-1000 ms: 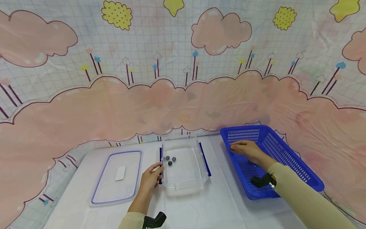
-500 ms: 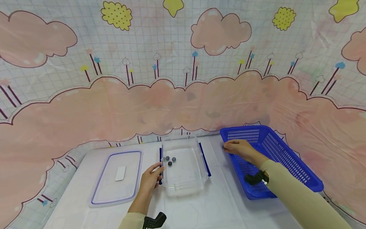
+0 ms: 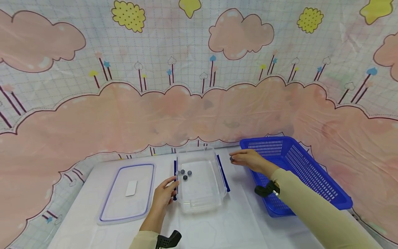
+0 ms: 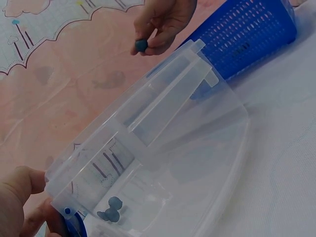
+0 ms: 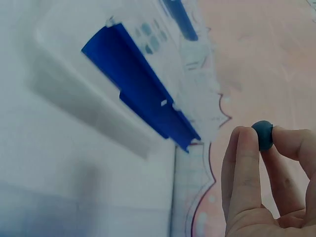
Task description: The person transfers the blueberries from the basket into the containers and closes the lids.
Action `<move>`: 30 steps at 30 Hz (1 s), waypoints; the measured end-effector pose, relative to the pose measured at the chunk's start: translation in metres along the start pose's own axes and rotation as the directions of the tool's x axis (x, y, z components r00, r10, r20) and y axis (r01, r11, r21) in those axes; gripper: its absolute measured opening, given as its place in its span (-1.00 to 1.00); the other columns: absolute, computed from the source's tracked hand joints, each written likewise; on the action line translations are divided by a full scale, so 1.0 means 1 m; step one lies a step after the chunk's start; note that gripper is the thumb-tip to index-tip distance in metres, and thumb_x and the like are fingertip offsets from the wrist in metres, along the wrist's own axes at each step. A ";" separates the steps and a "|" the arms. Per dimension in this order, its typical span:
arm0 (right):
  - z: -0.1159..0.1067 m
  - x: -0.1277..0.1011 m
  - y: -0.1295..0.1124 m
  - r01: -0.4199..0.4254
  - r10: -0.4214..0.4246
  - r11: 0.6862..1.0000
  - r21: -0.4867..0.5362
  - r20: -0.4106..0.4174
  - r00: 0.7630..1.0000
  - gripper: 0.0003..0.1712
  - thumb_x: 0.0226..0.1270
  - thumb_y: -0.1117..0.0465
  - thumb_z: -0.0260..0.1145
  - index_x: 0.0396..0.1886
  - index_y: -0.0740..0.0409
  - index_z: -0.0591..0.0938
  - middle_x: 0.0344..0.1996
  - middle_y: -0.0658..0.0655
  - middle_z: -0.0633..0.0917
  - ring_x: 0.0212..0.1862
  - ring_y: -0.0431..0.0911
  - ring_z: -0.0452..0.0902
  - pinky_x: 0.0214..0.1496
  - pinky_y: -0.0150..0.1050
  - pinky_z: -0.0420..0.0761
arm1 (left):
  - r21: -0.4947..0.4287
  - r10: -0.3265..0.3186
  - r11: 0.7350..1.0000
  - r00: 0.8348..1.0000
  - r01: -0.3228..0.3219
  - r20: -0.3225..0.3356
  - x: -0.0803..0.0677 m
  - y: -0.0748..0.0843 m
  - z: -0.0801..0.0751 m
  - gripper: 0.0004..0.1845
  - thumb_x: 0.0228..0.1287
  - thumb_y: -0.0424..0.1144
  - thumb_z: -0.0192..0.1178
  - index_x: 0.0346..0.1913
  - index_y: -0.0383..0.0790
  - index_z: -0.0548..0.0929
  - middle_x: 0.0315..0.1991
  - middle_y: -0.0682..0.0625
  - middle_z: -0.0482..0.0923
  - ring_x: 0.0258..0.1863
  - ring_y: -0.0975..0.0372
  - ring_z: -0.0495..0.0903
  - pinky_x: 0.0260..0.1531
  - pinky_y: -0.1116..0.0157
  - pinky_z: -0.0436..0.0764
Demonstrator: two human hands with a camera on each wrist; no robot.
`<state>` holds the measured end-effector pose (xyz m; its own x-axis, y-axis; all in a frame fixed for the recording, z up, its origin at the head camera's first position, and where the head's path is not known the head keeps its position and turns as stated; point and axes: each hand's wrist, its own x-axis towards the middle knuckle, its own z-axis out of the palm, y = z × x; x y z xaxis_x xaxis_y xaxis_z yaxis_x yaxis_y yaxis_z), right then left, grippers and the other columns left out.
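Note:
A small dark blue-grey ball [image 5: 263,135] is pinched between the thumb and fingertips of my right hand [image 3: 251,160]. That hand is in the air between the blue basket and the clear plastic box [image 3: 202,188]; the left wrist view shows the ball [image 4: 141,45] beyond the box's far end. My left hand [image 3: 162,193] holds the box's left side, its fingers around the edge by a blue latch [image 4: 74,224]. Inside the box, near that side, lie several similar balls [image 3: 185,177]. The box has no lid on, and its other blue latch [image 3: 223,173] hangs open on the right.
The blue perforated basket [image 3: 311,173] stands to the right, partly under my right forearm. On the left, a clear lid [image 3: 118,207] with a blue-purple seal and a white label [image 3: 131,188] lies on the white tablecloth [image 3: 242,224]. A printed cloth [image 3: 186,117] hangs behind.
My right hand has moved left out of the basket and past its rim, carrying the ball. The left hand, the box and the balls in it have stayed put.

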<state>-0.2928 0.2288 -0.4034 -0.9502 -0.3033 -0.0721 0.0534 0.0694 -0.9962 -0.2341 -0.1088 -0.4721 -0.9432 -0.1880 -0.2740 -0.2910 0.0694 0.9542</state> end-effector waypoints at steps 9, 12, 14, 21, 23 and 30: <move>0.028 0.016 0.005 -0.031 0.031 1.000 -0.005 0.026 0.999 -0.57 0.43 0.44 0.11 0.19 0.69 0.40 0.04 0.39 0.63 -0.13 -0.19 0.67 0.12 -0.24 0.60 | 0.004 -0.008 1.000 1.000 0.008 -0.005 -0.002 0.001 -0.001 -0.54 0.31 -0.12 0.27 0.24 -0.11 0.59 -0.39 0.07 0.55 -0.50 0.34 0.47 -0.55 0.42 0.38; 0.037 0.021 0.008 -0.040 0.039 0.999 0.020 0.041 0.998 -0.58 0.42 0.46 0.11 0.17 0.69 0.41 -0.11 0.26 0.69 -0.17 -0.20 0.67 0.13 -0.22 0.59 | 0.012 -0.009 1.000 1.000 0.009 -0.003 -0.001 0.001 -0.001 -0.54 0.31 -0.11 0.27 0.25 -0.11 0.59 -0.39 0.07 0.55 -0.50 0.33 0.47 -0.55 0.41 0.38; 0.044 0.024 0.008 -0.054 0.052 0.998 0.031 0.047 0.998 -0.58 0.41 0.46 0.12 0.17 0.69 0.42 -0.18 0.14 0.69 -0.19 -0.20 0.67 0.13 -0.21 0.59 | 0.013 -0.011 1.000 1.000 0.011 -0.001 0.000 0.001 0.000 -0.54 0.31 -0.12 0.27 0.25 -0.11 0.58 -0.40 0.07 0.54 -0.50 0.34 0.47 -0.55 0.42 0.38; 0.067 0.036 0.009 -0.087 0.087 0.996 0.009 0.038 0.995 -0.60 0.40 0.45 0.15 0.15 0.64 0.47 -0.13 0.19 0.69 -0.16 -0.18 0.66 0.13 -0.20 0.59 | 0.004 -0.006 1.000 1.000 0.006 0.011 0.001 0.002 0.000 -0.54 0.32 -0.12 0.27 0.25 -0.12 0.58 -0.43 0.08 0.52 -0.51 0.34 0.46 -0.57 0.44 0.39; 0.073 0.040 0.008 -0.102 0.102 0.995 -0.004 0.027 0.994 -0.61 0.39 0.45 0.17 0.14 0.61 0.49 -0.11 0.24 0.68 -0.13 -0.16 0.66 0.14 -0.19 0.59 | 0.005 -0.007 1.000 1.000 0.007 0.014 0.001 0.002 0.000 -0.54 0.32 -0.11 0.26 0.25 -0.12 0.58 -0.43 0.08 0.52 -0.50 0.34 0.46 -0.57 0.44 0.39; 0.098 0.054 -0.001 -0.181 0.181 0.979 -0.090 -0.007 0.984 -0.62 0.39 0.42 0.21 0.14 0.54 0.54 0.05 0.37 0.65 0.10 0.09 0.64 0.15 -0.17 0.58 | 0.012 -0.019 1.000 1.000 0.019 0.010 0.001 0.003 -0.001 -0.54 0.32 -0.10 0.26 0.25 -0.10 0.58 -0.37 0.06 0.54 -0.49 0.33 0.46 -0.55 0.43 0.39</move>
<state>-0.3146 0.1194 -0.4108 -0.9271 -0.2787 -0.2505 0.1964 0.2078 -0.9582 -0.2360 -0.1101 -0.4697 -0.9388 -0.1799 -0.2936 -0.3111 0.0778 0.9472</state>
